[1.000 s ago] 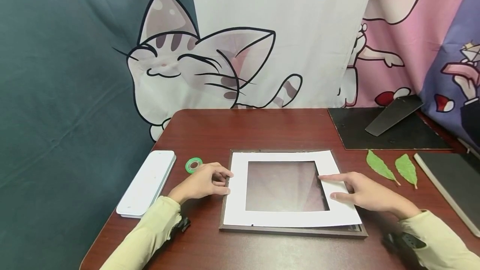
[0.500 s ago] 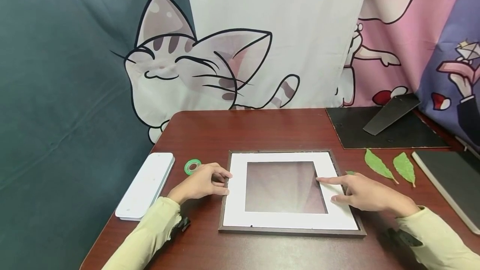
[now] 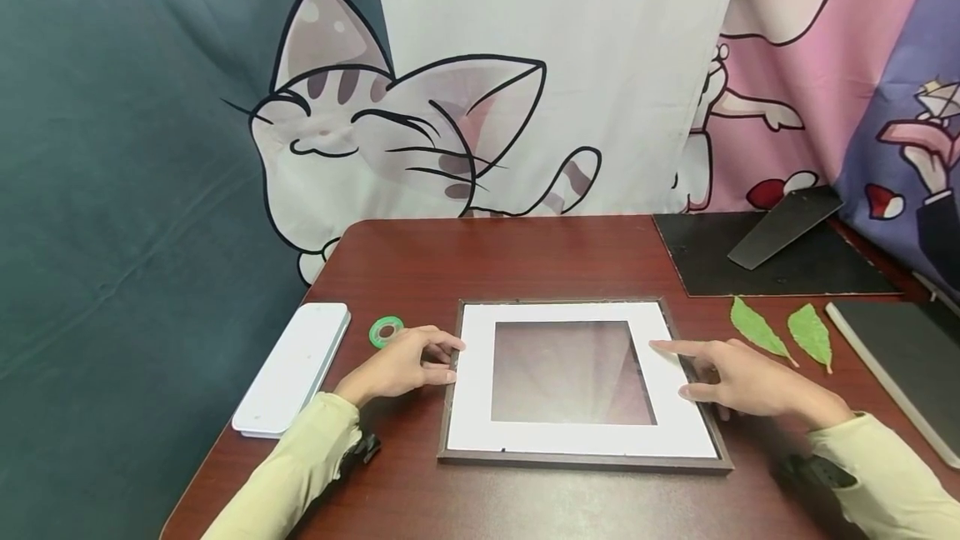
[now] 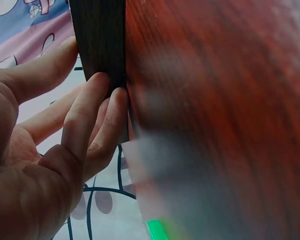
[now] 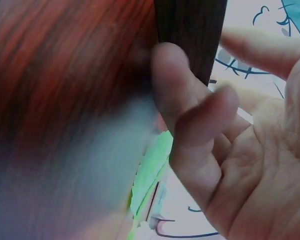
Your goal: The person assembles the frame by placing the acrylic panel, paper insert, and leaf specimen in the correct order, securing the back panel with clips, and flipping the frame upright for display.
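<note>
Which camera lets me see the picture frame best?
The head view: it shows the picture frame from above, all four sides, partly hidden by the left hand and right hand. The left wrist and right wrist views each show only a dark strip of it, close up, next to that hand.

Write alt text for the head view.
A person's left hand and right hand rest at opposite sides of a dark rectangular frame with a white rectangular mat inside, on a reddish-brown wooden table. Two green leaves lie right, a green ring-shaped roll left.
</note>
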`<state>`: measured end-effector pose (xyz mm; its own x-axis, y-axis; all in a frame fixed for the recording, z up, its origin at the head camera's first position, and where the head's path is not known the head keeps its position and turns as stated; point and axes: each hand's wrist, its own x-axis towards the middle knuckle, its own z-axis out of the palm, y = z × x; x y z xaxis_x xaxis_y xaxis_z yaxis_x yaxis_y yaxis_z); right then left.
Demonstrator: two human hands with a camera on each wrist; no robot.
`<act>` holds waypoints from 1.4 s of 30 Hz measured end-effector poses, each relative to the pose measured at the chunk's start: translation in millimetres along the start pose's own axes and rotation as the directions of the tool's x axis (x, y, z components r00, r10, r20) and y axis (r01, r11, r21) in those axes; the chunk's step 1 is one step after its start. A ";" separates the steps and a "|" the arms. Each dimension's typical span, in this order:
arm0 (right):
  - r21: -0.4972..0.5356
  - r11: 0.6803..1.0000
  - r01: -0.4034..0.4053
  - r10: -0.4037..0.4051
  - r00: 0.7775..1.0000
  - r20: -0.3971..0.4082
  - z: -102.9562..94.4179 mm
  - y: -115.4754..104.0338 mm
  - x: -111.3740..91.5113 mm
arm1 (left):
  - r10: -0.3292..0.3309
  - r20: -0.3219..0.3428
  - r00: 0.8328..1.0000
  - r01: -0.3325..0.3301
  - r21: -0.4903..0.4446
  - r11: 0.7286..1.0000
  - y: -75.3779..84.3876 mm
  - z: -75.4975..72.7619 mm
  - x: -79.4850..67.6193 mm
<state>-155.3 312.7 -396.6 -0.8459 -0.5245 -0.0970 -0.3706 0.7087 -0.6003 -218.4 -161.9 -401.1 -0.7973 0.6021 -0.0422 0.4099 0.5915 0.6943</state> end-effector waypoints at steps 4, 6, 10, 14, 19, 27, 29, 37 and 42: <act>0.043 0.999 0.013 -0.014 1.000 0.003 -0.8 0.7 1.2 | 0.006 -0.001 1.000 -0.006 0.007 1.000 -1.7 -0.8 0.3; 0.049 0.999 0.017 -0.017 1.000 0.002 -0.9 0.7 2.7 | 0.003 -0.004 1.000 -0.003 0.007 1.000 -2.1 -2.0 1.1; 0.041 0.999 0.014 -0.014 1.000 -0.001 -1.6 1.0 7.9 | 0.002 -0.020 1.000 -0.001 0.033 0.999 -3.0 -4.8 5.1; 0.039 0.999 0.020 -0.020 1.000 -0.001 -3.3 3.8 14.3 | 0.013 -0.033 0.999 -0.011 0.071 0.997 -6.1 -6.4 10.8; 0.049 0.998 0.037 -0.036 0.999 -0.007 -6.7 8.0 20.6 | 0.023 -0.047 0.999 -0.018 0.092 0.996 -8.1 -6.9 16.0; 0.029 1.000 0.008 -0.007 0.999 -0.035 -10.3 9.0 29.2 | -0.035 -0.058 0.998 0.039 0.065 0.997 -11.2 -10.1 25.5; 0.023 1.000 -0.002 0.003 0.999 -0.040 -10.4 9.3 30.5 | -0.052 -0.058 0.997 0.056 0.060 0.997 -12.4 -11.3 28.3; 0.017 1.000 -0.008 0.009 0.998 -0.061 -12.1 11.1 28.5 | -0.077 -0.059 0.995 0.079 0.041 0.996 -12.8 -13.5 34.1; -0.005 1.000 0.022 -0.023 0.992 -0.127 -17.9 13.2 14.1 | -0.076 -0.057 0.995 0.079 0.039 0.996 -10.6 -14.3 35.3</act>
<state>-179.0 323.1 -391.7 -0.8792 -0.4761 0.0184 -0.3911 0.6992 -0.5985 -257.2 -154.6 -399.6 -0.8501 0.5238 -0.0543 0.3631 0.6577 0.6600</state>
